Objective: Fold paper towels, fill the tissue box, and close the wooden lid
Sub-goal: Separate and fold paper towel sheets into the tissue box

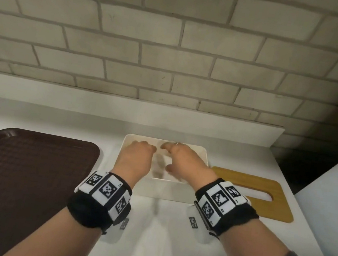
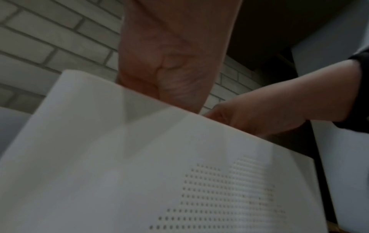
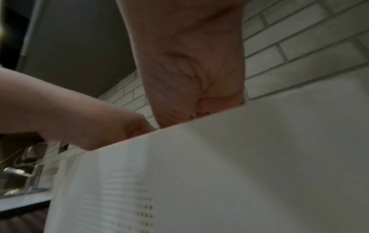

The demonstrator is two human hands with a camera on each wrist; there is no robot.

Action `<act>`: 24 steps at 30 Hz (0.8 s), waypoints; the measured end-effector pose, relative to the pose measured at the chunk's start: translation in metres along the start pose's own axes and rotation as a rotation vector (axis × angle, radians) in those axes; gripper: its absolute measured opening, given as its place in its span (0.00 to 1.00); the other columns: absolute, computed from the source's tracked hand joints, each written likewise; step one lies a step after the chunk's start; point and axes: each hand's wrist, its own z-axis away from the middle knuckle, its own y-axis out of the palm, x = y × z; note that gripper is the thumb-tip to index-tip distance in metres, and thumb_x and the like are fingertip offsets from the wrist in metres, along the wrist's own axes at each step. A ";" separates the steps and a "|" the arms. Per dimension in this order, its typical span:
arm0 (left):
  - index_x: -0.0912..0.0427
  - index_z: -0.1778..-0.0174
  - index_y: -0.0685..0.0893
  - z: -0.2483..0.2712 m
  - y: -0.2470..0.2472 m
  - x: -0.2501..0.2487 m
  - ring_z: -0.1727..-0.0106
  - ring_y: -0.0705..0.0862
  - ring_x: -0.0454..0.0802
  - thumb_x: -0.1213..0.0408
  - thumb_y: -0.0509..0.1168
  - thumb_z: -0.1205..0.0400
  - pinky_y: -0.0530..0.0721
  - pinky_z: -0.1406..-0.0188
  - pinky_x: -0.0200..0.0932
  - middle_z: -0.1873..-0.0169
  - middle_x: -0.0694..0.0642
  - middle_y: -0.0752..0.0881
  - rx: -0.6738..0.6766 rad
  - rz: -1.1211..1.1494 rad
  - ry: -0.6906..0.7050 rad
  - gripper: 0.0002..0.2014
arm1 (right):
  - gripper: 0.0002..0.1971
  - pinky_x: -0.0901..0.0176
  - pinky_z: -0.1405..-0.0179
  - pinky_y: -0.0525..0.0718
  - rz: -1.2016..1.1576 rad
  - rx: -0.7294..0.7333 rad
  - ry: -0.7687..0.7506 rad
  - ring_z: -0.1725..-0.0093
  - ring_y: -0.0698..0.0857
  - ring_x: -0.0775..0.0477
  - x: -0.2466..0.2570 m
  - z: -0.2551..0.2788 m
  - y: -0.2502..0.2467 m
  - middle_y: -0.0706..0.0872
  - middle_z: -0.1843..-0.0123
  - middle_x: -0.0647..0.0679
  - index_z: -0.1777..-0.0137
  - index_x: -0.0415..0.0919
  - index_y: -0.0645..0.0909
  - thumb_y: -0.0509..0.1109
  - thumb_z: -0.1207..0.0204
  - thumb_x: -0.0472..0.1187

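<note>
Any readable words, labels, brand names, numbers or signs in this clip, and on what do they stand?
None can be read.
Wristbands: black-and-white coded squares, with tiny characters beside them too small to read.
Tissue box: rows of small dots on its side, no letters.
Wooden lid, brown tray: no text.

A dark brown tray (image 1: pixel 24 175) lies on the left of a white surface (image 1: pixel 160 246). A pale brick wall (image 1: pixel 175 42) rises at the far side.
</note>
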 end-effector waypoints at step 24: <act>0.30 0.61 0.78 0.224 -0.002 0.056 0.57 0.82 0.22 0.66 0.65 0.20 0.74 0.64 0.20 0.66 0.16 0.81 -0.447 0.931 -0.367 0.19 | 0.27 0.55 0.46 0.78 -0.180 0.343 0.174 0.40 0.81 0.41 0.110 0.106 0.067 0.80 0.38 0.44 0.31 0.40 0.66 0.70 0.25 0.49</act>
